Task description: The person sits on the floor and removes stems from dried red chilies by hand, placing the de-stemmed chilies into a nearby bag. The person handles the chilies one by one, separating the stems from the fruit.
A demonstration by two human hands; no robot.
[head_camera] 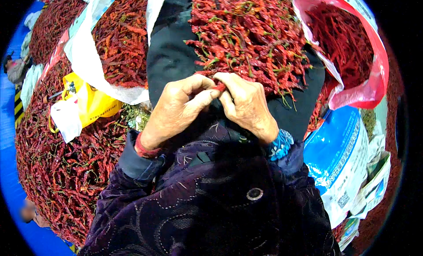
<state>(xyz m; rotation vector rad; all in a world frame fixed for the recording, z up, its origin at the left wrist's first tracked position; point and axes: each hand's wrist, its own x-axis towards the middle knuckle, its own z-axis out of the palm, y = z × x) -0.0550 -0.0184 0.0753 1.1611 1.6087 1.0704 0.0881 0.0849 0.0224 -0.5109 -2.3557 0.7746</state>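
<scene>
Both my hands meet over my lap, at the near edge of a heap of dried red chili peppers [251, 38] with green stems. My left hand [181, 105] pinches a red chili pepper [219, 87] between thumb and finger. From the other side, my right hand [246, 105] grips the same chili, and its fingertips almost touch those of the left. Most of that chili is hidden by the fingers. Dark trousers show on both sides of the heap.
An open white sack [89, 64] of chilies stands at the upper left, a pink-red one [380, 74] at the upper right. A yellow bag [96, 104] lies on a large chili pile [72, 170]. A blue and white printed bag [333, 150] lies right. Two people are at the far left.
</scene>
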